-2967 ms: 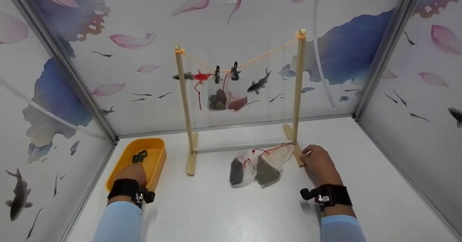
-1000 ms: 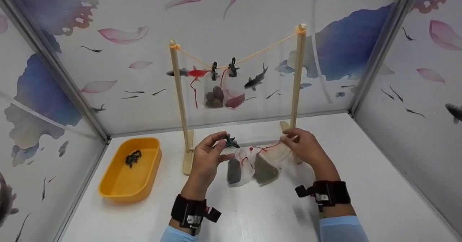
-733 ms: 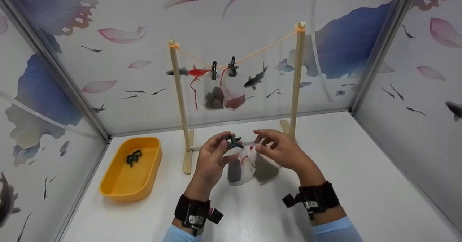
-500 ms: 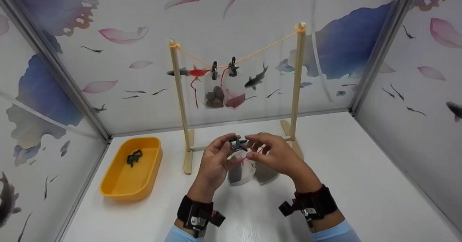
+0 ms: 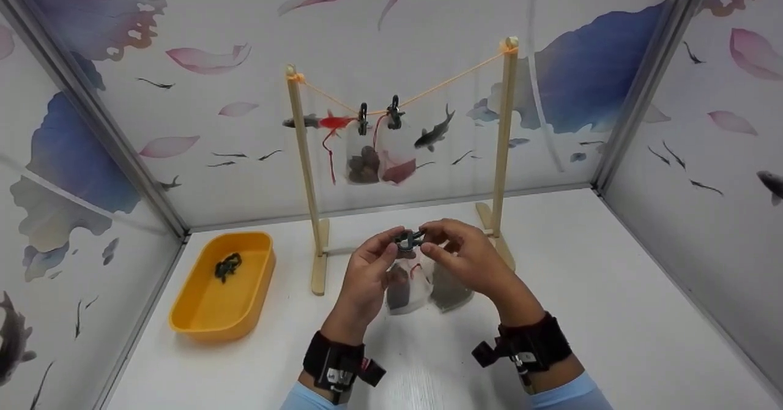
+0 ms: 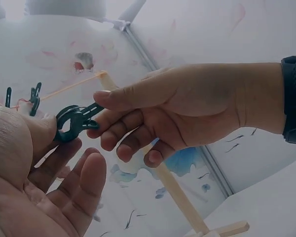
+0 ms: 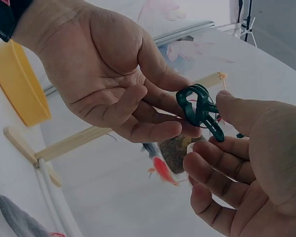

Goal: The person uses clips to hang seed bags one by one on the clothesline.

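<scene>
A small dark green spring clip (image 5: 408,240) is held between both hands above the middle of the table. My left hand (image 5: 366,278) pinches its ring-shaped end between thumb and fingers. The two handles of the clip (image 7: 202,111) lie between the thumb and index finger of my right hand (image 5: 474,260), as the right wrist view shows. Below the hands, a clear bag with dark contents (image 5: 399,290) and a bag with grey-green contents (image 5: 451,290) lie on the table, their upper parts partly hidden.
Behind the hands a wooden stand (image 5: 506,128) carries an orange cord (image 5: 459,82). Two dark clips (image 5: 363,119) hold bags (image 5: 362,168) on it. At left, a yellow tray (image 5: 183,324) contains more dark clips (image 5: 227,267). Printed panels enclose the table.
My left hand has brought a clip from the yellow tray to the middle. The right hand has left the stand's right foot, moved left and taken hold of the clip's handles.
</scene>
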The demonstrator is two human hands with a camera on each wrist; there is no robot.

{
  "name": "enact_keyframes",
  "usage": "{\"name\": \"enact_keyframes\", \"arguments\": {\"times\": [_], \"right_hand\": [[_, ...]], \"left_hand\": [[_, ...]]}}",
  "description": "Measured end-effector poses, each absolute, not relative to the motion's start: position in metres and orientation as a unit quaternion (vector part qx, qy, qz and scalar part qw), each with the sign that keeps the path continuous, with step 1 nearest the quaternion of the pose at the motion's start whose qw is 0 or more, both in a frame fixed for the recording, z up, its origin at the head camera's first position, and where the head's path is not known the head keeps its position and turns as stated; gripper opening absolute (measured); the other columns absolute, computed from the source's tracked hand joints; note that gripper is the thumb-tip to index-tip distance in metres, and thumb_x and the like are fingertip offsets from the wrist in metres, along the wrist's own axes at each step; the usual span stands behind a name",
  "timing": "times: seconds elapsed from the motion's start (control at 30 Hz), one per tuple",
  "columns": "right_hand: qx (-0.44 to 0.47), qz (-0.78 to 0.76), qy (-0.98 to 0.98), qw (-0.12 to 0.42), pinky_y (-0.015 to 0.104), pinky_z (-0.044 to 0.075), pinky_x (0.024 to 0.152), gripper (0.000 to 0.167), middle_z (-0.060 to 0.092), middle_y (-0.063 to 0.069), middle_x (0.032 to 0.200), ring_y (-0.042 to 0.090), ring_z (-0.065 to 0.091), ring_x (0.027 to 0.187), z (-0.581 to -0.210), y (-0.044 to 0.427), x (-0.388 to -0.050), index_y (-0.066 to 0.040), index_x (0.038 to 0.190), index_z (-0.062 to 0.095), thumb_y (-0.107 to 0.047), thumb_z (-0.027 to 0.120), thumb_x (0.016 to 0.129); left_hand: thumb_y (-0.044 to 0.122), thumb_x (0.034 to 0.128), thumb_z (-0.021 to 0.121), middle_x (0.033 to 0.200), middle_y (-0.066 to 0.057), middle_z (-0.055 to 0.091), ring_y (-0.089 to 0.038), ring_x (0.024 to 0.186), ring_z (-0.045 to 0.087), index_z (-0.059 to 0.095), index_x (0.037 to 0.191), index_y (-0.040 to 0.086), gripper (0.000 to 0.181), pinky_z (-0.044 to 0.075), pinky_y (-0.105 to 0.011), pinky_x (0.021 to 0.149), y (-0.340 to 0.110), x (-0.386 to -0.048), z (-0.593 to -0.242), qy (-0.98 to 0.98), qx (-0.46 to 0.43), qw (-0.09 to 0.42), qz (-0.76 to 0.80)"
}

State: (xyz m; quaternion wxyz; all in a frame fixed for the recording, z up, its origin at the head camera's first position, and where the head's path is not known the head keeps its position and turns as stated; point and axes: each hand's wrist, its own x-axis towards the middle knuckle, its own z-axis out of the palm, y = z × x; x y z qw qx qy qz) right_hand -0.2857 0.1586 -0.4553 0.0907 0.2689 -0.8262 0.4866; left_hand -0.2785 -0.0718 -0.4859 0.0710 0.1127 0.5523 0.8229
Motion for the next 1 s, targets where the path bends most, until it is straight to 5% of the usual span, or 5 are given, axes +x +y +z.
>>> {"name": "enact_keyframes", "arguments": {"times": [0.17, 0.4, 0.73, 1.0], "right_hand": [[0.258, 0.501, -0.819, 0.103, 0.027, 0.064, 0.085, 0.036, 0.077, 0.013, 0.115, 0.021, 0.075, 0.103, -0.456, 0.161, -0.289, 0.002, 0.139, 0.073, -0.017, 0.076, 0.109], [0.177, 0.517, -0.824, 0.148, 0.022, 0.061, 0.077, 0.016, 0.080, 0.010, 0.101, 0.014, 0.075, 0.087, -0.459, 0.165, -0.295, -0.002, 0.121, 0.080, -0.011, 0.075, 0.109], [0.149, 0.518, -0.828, 0.154, 0.021, 0.064, 0.076, 0.005, 0.080, 0.008, 0.091, 0.016, 0.077, 0.082, -0.462, 0.174, -0.300, -0.006, 0.105, 0.084, -0.008, 0.079, 0.106], [0.155, 0.509, -0.833, 0.154, 0.021, 0.063, 0.073, 0.007, 0.081, 0.008, 0.090, 0.016, 0.078, 0.081, -0.463, 0.175, -0.303, -0.006, 0.103, 0.084, -0.009, 0.079, 0.106]], "left_hand": [[0.021, 0.1187, 0.061, 0.130, -0.001, 0.074, -0.016, 0.109, 0.075, 0.071, 0.151, 0.008, 0.036, 0.061, -0.028, 0.075, -0.070, -0.283, -0.492, 0.582, 0.101, 0.076, 0.803], [0.025, 0.1185, 0.063, 0.112, -0.005, 0.076, -0.022, 0.099, 0.075, 0.079, 0.126, 0.007, 0.026, 0.058, -0.030, 0.069, -0.070, -0.311, -0.525, 0.696, 0.009, 0.022, 0.718], [0.027, 0.1123, 0.066, 0.140, -0.022, 0.077, -0.040, 0.132, 0.073, 0.077, 0.140, -0.001, 0.040, 0.060, -0.054, 0.111, -0.061, -0.357, -0.568, 0.926, -0.010, 0.002, 0.376], [0.023, 0.1062, 0.073, 0.123, -0.015, 0.084, -0.034, 0.113, 0.079, 0.085, 0.121, 0.003, 0.027, 0.065, -0.049, 0.096, -0.055, -0.374, -0.576, 0.931, 0.013, 0.018, 0.363]]}}
